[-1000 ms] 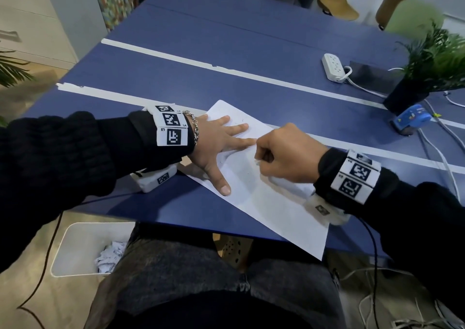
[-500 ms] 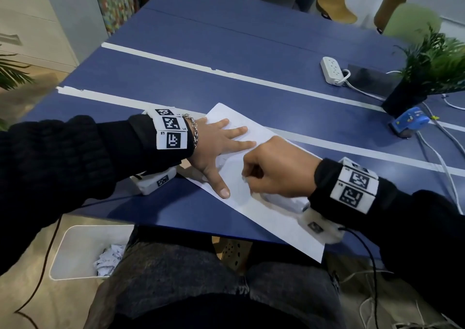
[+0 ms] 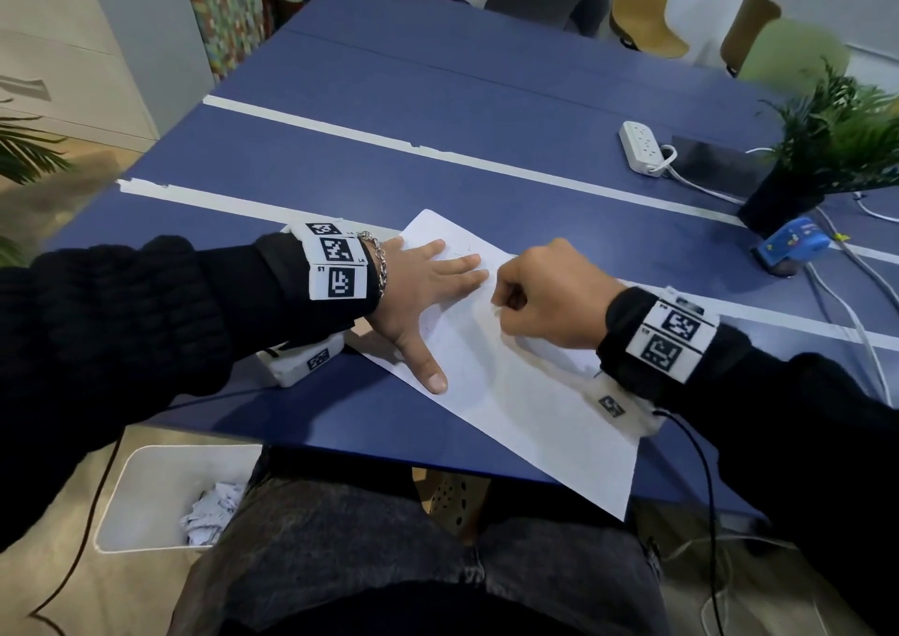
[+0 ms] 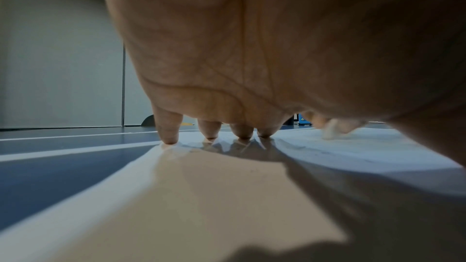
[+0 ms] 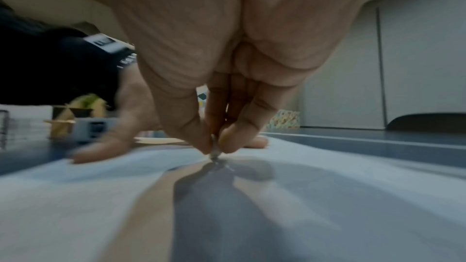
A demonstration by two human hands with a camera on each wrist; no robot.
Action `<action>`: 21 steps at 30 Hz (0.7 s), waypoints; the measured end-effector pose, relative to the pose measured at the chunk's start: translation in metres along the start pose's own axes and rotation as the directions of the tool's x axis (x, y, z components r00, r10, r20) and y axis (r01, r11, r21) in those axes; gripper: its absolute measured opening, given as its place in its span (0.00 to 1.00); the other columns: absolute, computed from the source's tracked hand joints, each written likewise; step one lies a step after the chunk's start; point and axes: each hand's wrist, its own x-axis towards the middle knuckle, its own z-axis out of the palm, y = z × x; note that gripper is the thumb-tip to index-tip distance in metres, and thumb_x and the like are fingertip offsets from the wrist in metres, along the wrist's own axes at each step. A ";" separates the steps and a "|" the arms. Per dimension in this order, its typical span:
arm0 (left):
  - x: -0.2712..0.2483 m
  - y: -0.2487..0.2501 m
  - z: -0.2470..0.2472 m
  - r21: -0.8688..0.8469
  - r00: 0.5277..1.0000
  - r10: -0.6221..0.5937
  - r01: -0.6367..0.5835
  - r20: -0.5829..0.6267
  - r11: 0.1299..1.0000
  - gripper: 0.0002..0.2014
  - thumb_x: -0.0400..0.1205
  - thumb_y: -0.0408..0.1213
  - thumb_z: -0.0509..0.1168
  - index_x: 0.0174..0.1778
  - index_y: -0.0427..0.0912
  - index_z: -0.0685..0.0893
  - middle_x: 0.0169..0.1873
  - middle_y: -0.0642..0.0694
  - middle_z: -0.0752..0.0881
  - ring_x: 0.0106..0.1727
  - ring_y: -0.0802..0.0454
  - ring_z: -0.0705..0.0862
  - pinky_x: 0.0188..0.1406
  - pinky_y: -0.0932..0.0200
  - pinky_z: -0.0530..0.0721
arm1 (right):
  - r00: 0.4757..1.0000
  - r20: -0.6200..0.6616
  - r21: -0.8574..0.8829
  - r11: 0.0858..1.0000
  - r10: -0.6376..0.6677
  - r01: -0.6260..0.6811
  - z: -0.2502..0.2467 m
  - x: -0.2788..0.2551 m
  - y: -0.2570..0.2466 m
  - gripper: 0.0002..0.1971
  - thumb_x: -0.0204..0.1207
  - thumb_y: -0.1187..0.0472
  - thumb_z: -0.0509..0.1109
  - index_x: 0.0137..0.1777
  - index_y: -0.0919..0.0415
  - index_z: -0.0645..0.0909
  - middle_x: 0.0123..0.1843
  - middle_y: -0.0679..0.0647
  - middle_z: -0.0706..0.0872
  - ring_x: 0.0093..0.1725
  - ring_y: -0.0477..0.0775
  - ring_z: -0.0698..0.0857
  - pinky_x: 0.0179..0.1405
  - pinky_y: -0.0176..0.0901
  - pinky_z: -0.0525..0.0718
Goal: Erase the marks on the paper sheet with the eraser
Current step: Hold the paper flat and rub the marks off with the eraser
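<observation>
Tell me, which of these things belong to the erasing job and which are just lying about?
In use:
paper sheet
eraser, pinched in the right hand
left hand, pressing the sheet flat

Lying about:
power strip
potted plant
blue gadget
bin of crumpled paper

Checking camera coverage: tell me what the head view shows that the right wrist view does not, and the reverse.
Only the head view shows the power strip, the potted plant and the bin under the table.

Only the right wrist view shows the eraser pinched between thumb and fingertips, its tip touching the paper sheet.

Both show the right hand, the left hand flat on the sheet, and the blue table.
</observation>
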 end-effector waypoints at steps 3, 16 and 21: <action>-0.001 0.001 -0.001 0.005 1.000 0.004 -0.004 -0.008 1.000 0.77 0.58 0.87 0.69 0.89 0.60 0.27 0.90 0.60 0.30 0.92 0.40 0.35 0.87 0.21 0.47 | 0.989 0.099 0.031 0.993 -0.112 0.110 0.007 -0.010 -0.019 0.03 0.70 0.57 0.74 0.41 0.51 0.89 0.30 0.39 0.87 0.34 0.42 0.85 0.41 0.40 0.85; -0.002 0.000 -0.002 -0.020 1.000 0.008 -0.008 0.003 1.000 0.77 0.57 0.87 0.69 0.90 0.60 0.27 0.90 0.62 0.30 0.92 0.42 0.34 0.87 0.22 0.45 | 0.998 0.051 -0.010 0.999 -0.048 0.049 0.002 -0.001 -0.007 0.04 0.71 0.58 0.74 0.43 0.53 0.90 0.34 0.43 0.89 0.37 0.46 0.86 0.42 0.42 0.86; -0.001 0.000 -0.002 -0.022 1.000 0.003 -0.003 0.010 1.000 0.77 0.56 0.87 0.69 0.89 0.61 0.27 0.90 0.62 0.29 0.92 0.43 0.33 0.87 0.22 0.45 | 0.995 0.049 -0.014 0.996 -0.087 0.088 0.005 -0.003 -0.014 0.03 0.69 0.58 0.75 0.41 0.53 0.89 0.34 0.45 0.90 0.35 0.48 0.84 0.41 0.46 0.87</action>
